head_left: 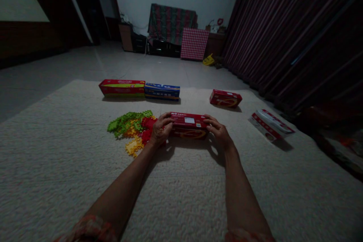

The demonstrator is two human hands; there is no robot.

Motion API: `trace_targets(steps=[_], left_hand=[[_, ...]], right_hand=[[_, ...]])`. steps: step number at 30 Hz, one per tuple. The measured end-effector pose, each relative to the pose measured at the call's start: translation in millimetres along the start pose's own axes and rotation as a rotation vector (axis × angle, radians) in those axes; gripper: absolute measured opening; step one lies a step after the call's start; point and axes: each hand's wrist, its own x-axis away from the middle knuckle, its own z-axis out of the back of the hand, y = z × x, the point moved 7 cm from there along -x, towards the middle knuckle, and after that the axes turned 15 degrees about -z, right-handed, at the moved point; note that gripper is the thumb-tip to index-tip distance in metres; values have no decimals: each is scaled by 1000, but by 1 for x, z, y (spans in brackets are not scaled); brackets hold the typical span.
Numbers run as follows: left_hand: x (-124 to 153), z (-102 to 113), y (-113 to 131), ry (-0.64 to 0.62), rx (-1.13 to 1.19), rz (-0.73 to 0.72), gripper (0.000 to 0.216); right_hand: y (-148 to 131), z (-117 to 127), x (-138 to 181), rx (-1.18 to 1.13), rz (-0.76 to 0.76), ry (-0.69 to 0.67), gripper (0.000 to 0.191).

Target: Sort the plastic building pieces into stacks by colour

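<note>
Head view: your left hand (pixel 162 128) and right hand (pixel 220 131) clasp the central red box (pixel 188 125) by its ends over the pale mat (pixel 184 193); apparent step, steadying; next move needs even pressure.

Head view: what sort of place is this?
Probably a room in a home, perhaps a living room: long dark curtains hang along the right, a patterned cloth drapes by the far wall, and a pale quilted cover lies spread in front.
</note>
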Motion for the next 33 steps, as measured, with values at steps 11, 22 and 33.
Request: trace_targets(steps=[11,22,33], left_hand=[[-4,-4,9,-32,-201,-71,13],[-43,7,1,-128,-385,-118,10],[-128,-13,-98,-329,-548,-22,21]], right_hand=[[-15,-7,1,288,86,10,20],[-64,-81,-11,971,254,-303,41],[-69,-31,-119,962,228,-260,52]])
